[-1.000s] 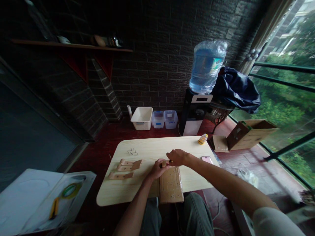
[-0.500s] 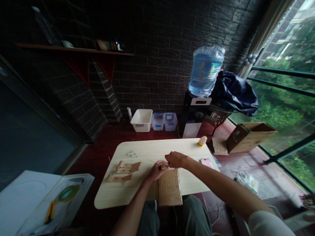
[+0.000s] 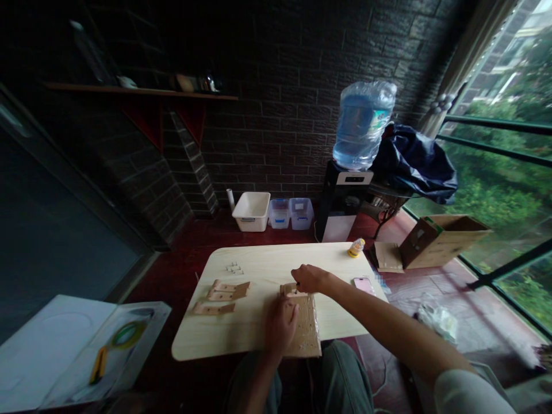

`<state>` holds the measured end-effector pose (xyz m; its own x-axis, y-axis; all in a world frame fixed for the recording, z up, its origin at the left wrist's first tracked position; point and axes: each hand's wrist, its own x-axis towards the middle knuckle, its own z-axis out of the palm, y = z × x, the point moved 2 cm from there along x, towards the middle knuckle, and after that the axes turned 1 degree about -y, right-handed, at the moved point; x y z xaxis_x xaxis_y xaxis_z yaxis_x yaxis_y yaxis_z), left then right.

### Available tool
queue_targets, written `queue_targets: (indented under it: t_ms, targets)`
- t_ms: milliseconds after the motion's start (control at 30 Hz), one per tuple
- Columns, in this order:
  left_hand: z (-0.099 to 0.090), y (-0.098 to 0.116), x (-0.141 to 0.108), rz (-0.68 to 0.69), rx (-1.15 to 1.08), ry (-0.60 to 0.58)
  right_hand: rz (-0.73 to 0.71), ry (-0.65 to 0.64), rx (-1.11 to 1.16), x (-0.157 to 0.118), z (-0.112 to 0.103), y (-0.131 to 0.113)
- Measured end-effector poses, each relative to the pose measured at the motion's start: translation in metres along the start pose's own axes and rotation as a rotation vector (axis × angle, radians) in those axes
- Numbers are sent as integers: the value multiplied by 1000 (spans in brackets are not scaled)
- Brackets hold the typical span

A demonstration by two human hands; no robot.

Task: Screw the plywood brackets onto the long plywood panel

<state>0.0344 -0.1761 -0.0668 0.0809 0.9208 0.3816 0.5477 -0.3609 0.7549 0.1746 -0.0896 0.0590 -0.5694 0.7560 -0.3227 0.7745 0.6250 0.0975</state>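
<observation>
My right hand (image 3: 309,279) is closed round a small dark tool whose tip points down at a tan piece (image 3: 291,289) at the far end of the cardboard (image 3: 306,330). The cardboard lies at the table's near edge and sticks out over it. Blurred by motion, my left hand (image 3: 282,325) is over the cardboard's left side; its fingers are smeared. To the left on the table (image 3: 254,264) lie curved tan pieces with holes (image 3: 227,291) and another such piece (image 3: 213,309). Several small screws (image 3: 234,268) stand behind them.
A yellow-capped bottle (image 3: 356,248) and a phone (image 3: 363,284) are on the table's right side. Beyond the table are a white bin (image 3: 252,211), clear bins (image 3: 301,213) and a water dispenser (image 3: 342,201). An open case (image 3: 142,345) lies at the left.
My left hand has let go of the tan piece and moved down toward me. My right hand stays at the far end of the cardboard. The view has shifted slightly.
</observation>
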Motion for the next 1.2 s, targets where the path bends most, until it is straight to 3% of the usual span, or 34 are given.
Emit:
queue_targets:
  t_ms: [100, 233, 400, 567, 733, 1200]
  targets:
    - [16, 20, -22, 75, 79, -57, -38, 6, -32, -1, 1, -1]
    - [15, 26, -23, -2, 131, -17, -25, 5, -46, -4, -2, -2]
    - [-5, 9, 0, -77, 134, 172, -9, 23, -39, -9, -5, -6]
    - [13, -15, 18, -44, 13, 154, 17, 13, -5, -11, -8, -8]
    - [36, -31, 19, -60, -55, 159, 5, 20, 17, -15, -11, -9]
    - [42, -37, 17, -42, -58, 121, 67, -26, 71, -19, -17, -8]
